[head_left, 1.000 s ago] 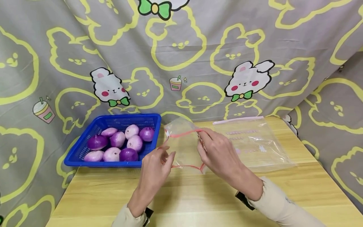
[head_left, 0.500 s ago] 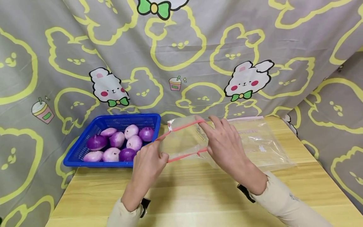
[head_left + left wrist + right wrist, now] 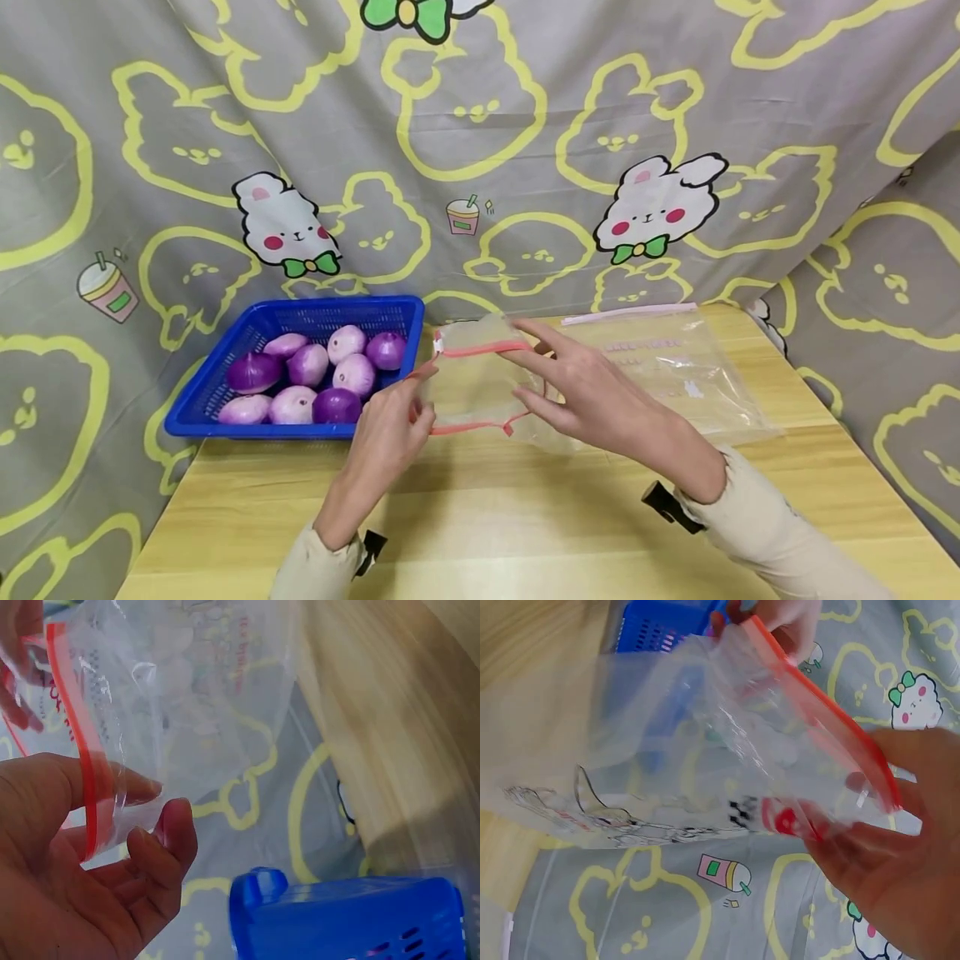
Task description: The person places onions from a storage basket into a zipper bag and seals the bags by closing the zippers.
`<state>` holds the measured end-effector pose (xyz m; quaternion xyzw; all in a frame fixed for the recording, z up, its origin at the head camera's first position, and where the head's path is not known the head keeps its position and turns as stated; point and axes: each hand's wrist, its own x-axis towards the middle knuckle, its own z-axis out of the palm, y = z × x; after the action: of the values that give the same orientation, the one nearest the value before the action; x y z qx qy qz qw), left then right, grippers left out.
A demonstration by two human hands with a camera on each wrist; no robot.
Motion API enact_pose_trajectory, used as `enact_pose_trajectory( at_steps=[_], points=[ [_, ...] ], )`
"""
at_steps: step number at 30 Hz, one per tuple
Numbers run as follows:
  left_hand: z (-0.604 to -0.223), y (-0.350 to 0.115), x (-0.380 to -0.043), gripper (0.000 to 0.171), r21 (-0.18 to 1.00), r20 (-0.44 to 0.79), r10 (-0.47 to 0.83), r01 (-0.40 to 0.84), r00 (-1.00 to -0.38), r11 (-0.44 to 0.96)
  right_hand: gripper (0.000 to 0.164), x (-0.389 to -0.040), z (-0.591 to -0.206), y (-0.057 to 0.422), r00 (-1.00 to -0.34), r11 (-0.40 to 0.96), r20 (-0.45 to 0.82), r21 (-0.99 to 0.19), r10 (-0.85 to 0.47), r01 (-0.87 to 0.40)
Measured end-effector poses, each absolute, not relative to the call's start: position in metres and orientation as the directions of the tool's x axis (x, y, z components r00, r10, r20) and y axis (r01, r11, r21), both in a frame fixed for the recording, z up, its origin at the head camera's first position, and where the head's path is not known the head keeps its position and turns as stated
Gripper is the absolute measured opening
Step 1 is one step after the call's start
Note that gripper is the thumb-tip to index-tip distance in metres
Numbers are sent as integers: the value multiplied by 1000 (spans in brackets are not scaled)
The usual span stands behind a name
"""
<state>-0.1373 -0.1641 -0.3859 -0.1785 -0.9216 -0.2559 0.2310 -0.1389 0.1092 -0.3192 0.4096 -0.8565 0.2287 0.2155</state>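
A clear zip bag point(image 3: 468, 387) with a red zip strip is held up over the table, its mouth parted towards the person. My left hand point(image 3: 393, 421) pinches the mouth's left edge; in the left wrist view its thumb and curled fingers point(image 3: 161, 855) lie about the red strip. At the right side of the mouth, my right hand point(image 3: 596, 400) has its fingers spread and fairly straight, touching the bag. The right wrist view shows fingertips through the film by the strip's end. Dark and red printing marks the bag's side.
Left of the bag stands a blue plastic basket point(image 3: 187, 408) holding several peeled purple onions point(image 3: 337, 406). A second clear bag point(image 3: 675, 375) with a pink strip lies flat at the right on the wooden table point(image 3: 510, 517). Behind hangs a patterned grey curtain point(image 3: 525, 125).
Both hands have spread the red-stripped bag's mouth, the left moving left. Over the last half second the right fingers have spread apart and the bag has come down slightly.
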Motion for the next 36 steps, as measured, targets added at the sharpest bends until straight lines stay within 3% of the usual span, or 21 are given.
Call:
enact_pose_trajectory(
  at_steps=[6, 9, 17, 21, 26, 31, 36],
  points=[
    [-389, -168, -142, 36, 432, 484, 204, 435, -851, 790, 78, -139, -315, 109, -602, 552, 382, -244, -701, -798],
    [-391, -170, -144, 32, 438, 487, 201, 437, -850, 786, 86, -138, -315, 107, -610, 568, 334, -225, -719, -792],
    [-395, -174, -140, 25, 510, 438, 255, 472, -862, 719, 69, -143, -319, 100, -608, 618, 389, -117, -692, -777],
    [-397, -181, -136, 25, 524, 493, 266, 527, -828, 669, 66, -145, -322, 98, -618, 642, 381, -81, -687, -763],
    [-397, -195, -136, 23, 489, 597, 234, 579, -768, 652, 61, -148, -326, 95, -619, 648, 382, -65, -686, -759],
    [-399, -210, -138, 25, 449, 620, 213, 564, -755, 694, 56, -150, -329, 91, -608, 641, 386, -55, -694, -766],
    [-398, -225, -144, 26, 385, 623, 212, 531, -753, 755, 64, -152, -332, 89, -598, 630, 399, -63, -695, -774]
  ],
)
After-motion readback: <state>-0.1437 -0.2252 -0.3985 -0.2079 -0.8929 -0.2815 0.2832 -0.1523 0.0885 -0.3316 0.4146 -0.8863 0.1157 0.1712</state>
